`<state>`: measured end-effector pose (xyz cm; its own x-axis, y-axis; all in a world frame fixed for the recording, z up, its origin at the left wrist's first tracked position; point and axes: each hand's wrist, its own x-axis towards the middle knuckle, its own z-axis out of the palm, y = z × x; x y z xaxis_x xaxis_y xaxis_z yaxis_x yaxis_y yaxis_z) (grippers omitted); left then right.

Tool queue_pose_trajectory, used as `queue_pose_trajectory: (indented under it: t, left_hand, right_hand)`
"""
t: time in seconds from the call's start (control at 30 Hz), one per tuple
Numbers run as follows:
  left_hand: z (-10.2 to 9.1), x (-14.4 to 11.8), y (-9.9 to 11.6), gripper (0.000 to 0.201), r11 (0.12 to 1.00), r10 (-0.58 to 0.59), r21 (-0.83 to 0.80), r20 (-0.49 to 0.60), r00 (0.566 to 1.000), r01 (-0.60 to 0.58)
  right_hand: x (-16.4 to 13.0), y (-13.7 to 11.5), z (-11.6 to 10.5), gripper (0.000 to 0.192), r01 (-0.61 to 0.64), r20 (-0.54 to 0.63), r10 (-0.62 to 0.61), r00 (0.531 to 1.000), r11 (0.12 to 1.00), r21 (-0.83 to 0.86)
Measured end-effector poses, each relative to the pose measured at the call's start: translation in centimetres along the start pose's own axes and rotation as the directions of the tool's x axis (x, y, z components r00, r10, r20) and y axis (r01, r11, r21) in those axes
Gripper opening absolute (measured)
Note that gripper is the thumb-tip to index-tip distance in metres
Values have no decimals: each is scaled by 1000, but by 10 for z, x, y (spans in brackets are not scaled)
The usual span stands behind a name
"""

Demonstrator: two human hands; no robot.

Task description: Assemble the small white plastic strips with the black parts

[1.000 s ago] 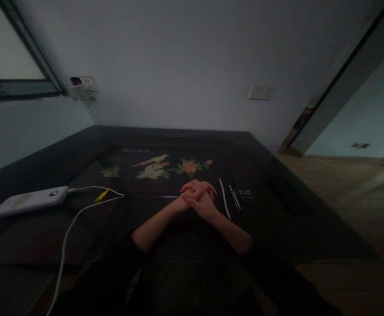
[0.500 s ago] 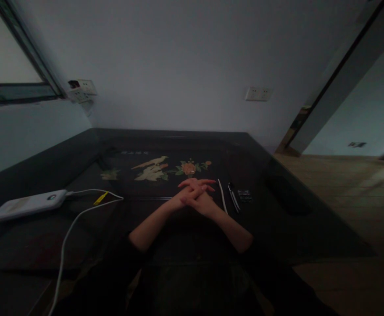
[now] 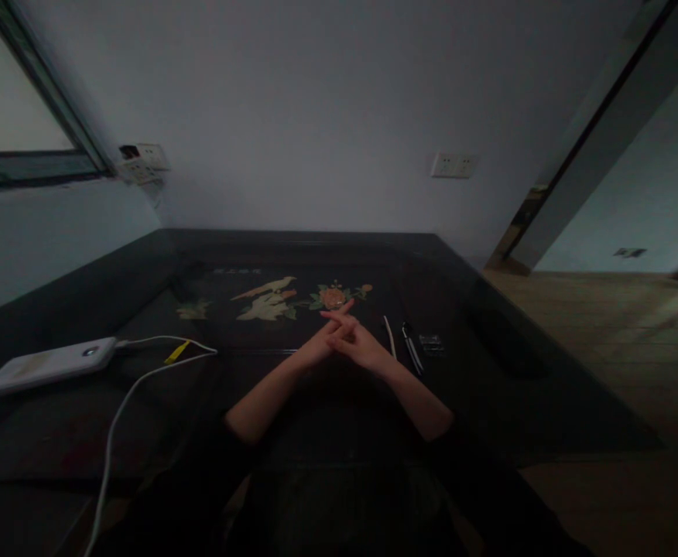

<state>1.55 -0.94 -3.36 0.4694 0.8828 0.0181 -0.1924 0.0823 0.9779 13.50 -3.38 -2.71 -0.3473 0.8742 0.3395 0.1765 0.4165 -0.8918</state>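
Observation:
Both hands meet in front of me, low over the dark table (image 3: pixel 292 251). My left hand (image 3: pixel 316 346) comes from the left, with a finger stretched up and to the right. From the other side, my right hand (image 3: pixel 363 345) has a finger stretched to the left, crossing it near the tips. The hands touch each other, and no object shows in either one. Lower fingers overlap and are partly hidden. Just right of my right hand lie a thin white stick-like thing (image 3: pixel 389 336) and a slim dark-and-silver tool (image 3: pixel 412 348).
Small clear packets (image 3: pixel 431 345) lie beside the tool. A dark flat object (image 3: pixel 507 340) rests farther right. At left, a white power bank (image 3: pixel 49 367) has a white cable (image 3: pixel 111 433) with a yellow tag (image 3: pixel 177 352). Wall sockets (image 3: pixel 453 165) are behind the table.
The hands have shifted from a layered clasp, with fingers pointing right, to crossed fingers pointing up and left. Things on the table have stayed put.

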Motion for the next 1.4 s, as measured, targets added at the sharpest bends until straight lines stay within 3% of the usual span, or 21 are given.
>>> queue_pose_trajectory:
  t: [0.17, 0.27, 0.33, 0.4, 0.57, 0.83, 1.03, 1.13, 1.23, 1.33, 1.4]
  left_hand:
    - [-7, 1, 14, 43, 988, 75, -124, -141, 987, -93]
    - [-11, 2, 16, 36, 986, 137, -61, -215, 967, -154]
    - [-12, 3, 15, 31, 984, 181, 55, -257, 949, -172]
    - [-13, 5, 14, 28, 967, 222, 183, -279, 934, -176]
    - [-14, 6, 9, 21, 916, 292, 351, -248, 924, -195]
    - [-12, 3, 13, 21, 895, 330, 383, -227, 916, -228]
    - [-17, 9, 4, 24, 893, 327, 388, -216, 920, -226]
    - [-18, 10, 2, 23, 905, 292, 378, -215, 932, -196]
    - [-15, 9, 3, 22, 925, 252, 340, -211, 944, -170]
    - [-13, 7, 5, 21, 938, 226, 308, -207, 952, -156]
    - [-13, 6, 5, 22, 944, 211, 298, -203, 956, -145]
  right_hand:
    - [3, -1, -16, 45, 55, -152, -70, 986, 993, -102]
    - [0, -7, -27, 33, 10, -183, 11, 983, 994, 110]
    - [-4, -8, -34, 30, -65, -198, 138, 970, 940, 335]
    - [-10, -6, -40, 28, -119, -142, 217, 966, 857, 502]
    - [-22, -5, -44, 32, -209, -24, 285, 958, 757, 620]
    - [-23, -8, -39, 32, -228, 8, 313, 950, 674, 703]
    - [-23, -9, -39, 32, -248, 23, 334, 942, 651, 718]
    - [-22, -7, -46, 32, -221, -64, 347, 936, 718, 660]
    - [-20, 1, -62, 31, -206, -241, 356, 903, 850, 485]
    - [-20, 11, -82, 28, -301, -423, 327, 845, 945, 130]
    - [-21, 15, -92, 18, -413, -465, 279, 840, 885, -216]
